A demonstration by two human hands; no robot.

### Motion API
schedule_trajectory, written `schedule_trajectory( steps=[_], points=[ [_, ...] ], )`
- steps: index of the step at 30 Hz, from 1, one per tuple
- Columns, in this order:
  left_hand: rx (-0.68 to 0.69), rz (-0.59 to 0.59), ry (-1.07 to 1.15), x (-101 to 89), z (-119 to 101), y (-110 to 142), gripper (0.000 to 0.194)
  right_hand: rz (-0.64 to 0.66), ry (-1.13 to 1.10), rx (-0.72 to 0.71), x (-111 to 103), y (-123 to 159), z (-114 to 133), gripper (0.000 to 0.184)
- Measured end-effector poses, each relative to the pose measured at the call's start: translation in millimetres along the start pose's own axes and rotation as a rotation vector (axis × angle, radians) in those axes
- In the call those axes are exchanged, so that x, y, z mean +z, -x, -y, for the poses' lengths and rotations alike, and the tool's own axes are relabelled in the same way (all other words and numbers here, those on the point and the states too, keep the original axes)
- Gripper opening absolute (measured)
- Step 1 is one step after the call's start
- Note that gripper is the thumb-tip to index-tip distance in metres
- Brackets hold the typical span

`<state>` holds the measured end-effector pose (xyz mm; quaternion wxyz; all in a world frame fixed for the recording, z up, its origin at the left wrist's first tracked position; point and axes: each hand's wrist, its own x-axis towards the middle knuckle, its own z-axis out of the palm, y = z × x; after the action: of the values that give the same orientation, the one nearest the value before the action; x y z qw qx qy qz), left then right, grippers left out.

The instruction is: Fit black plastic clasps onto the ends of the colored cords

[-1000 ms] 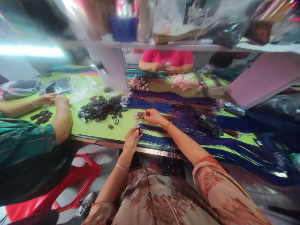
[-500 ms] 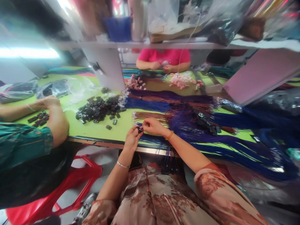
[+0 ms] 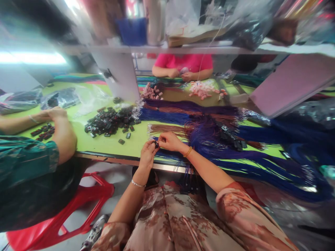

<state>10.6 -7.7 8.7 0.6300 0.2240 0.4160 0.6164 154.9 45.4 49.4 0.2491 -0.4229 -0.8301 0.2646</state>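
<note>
My left hand pinches a small black connector just above the table's front edge. My right hand meets it from the right, fingertips closed on a thin wire end at the connector. Both hands hover over bundles of blue wires. A bundle of brown wires lies just behind my right hand. A pile of black connectors sits on the green table to the left.
A person in a green sleeve works at the left with small black parts. Another person in pink sits across, near pink parts. Long blue and purple wire bundles spread right. A red stool stands below left.
My right hand drew back from the brown wire bundle toward my left hand, and the two now meet at the black connector. The view shifted slightly.
</note>
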Motion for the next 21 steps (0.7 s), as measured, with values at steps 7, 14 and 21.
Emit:
schedule_trajectory(
  steps=[7, 14, 21],
  points=[
    [-0.02, -0.053, -0.017, 4.1, 1, 2, 0.029, -0.031, 0.139, -0.096, 1, 7, 5, 0.012],
    [-0.029, -0.08, -0.052, 2.8, 2, 1, 0.028, 0.02, 0.238, -0.019, 4, 9, 9, 0.012],
    [-0.038, -0.059, -0.027, 3.6, 0, 2, 0.028, 0.03, 0.172, -0.132, -15, 11, 2, 0.015]
  ],
)
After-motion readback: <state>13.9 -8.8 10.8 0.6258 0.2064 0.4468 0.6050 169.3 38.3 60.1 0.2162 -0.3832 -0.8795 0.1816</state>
